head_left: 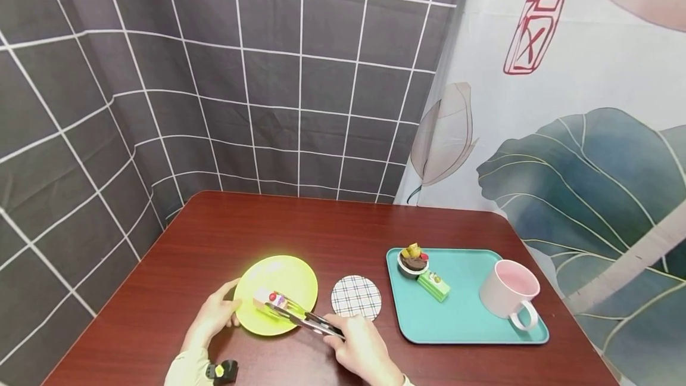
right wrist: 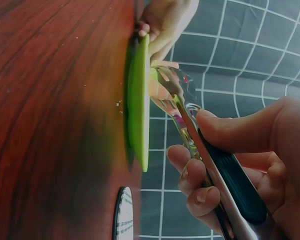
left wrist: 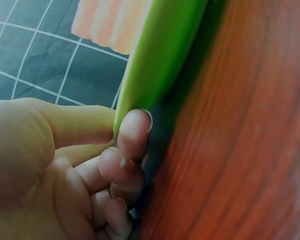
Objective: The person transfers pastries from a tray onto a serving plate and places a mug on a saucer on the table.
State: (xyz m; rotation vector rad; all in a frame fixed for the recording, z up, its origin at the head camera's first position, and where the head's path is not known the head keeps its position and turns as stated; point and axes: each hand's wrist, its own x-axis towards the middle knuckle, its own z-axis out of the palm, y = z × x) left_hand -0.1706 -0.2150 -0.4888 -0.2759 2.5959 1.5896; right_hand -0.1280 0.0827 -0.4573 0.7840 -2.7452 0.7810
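Note:
A yellow-green plate (head_left: 296, 279) lies on the table, carrying a toy cake slice (head_left: 262, 296) with pink-and-cream layers and a red berry on top. My left hand (head_left: 211, 316) pinches the plate's left rim, thumb on top and fingers curled below, as the left wrist view shows. Metal tongs (head_left: 311, 321) with dark handle grips are held in my right hand (head_left: 362, 344), thumb on one side and fingers on the other. In the right wrist view the tong ends (right wrist: 167, 82) stand on either side of the cake slice, close over the plate.
Right of the plate lies a round checked coaster (head_left: 356, 296). A teal tray (head_left: 458, 326) farther right bears a pink mug (head_left: 501, 290), a chocolate dessert cup (head_left: 412, 262) and a green cake piece (head_left: 435, 285). Curtains hang behind the reddish-brown table (head_left: 332, 222).

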